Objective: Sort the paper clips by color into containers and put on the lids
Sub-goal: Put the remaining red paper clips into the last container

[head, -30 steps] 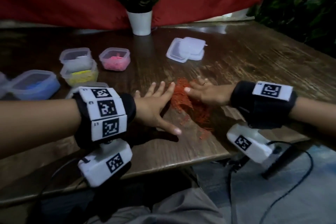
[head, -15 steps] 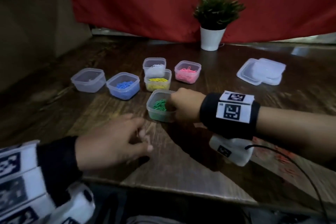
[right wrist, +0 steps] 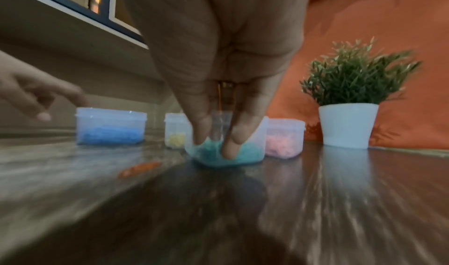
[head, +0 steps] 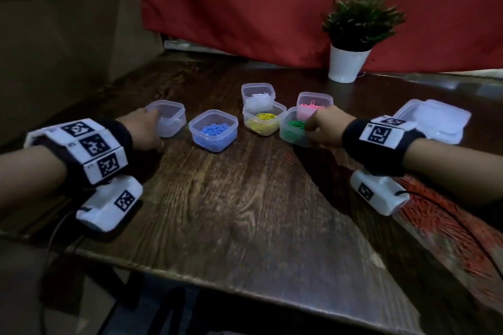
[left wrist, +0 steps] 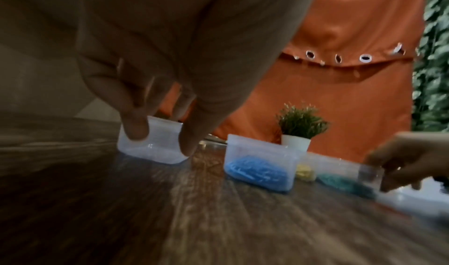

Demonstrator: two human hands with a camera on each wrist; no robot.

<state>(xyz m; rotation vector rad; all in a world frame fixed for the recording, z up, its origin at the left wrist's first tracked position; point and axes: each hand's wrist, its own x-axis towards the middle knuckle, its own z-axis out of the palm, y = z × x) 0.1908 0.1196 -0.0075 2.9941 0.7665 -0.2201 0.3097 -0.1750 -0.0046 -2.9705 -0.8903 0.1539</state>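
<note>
While lids (head: 435,122) lie stacked unused near the worktop's right edge:
Left hand (head: 144,128): gripping empty container (head: 170,118).
Right hand (head: 324,128): gripping green container (head: 292,130).
Remaining: red clips (head: 441,215) loose, right edge; all lids.

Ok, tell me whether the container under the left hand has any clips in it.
Empty, as far as shows: the clear container that the left hand grips shows no coloured clips through its walls in the head and left wrist views.

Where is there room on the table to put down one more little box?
The wide bare wood between the row of tubs and the near table edge is free, apart from one stray red clip. The clear tubs of white, yellow, green and pink clips sit crowded together.
</note>
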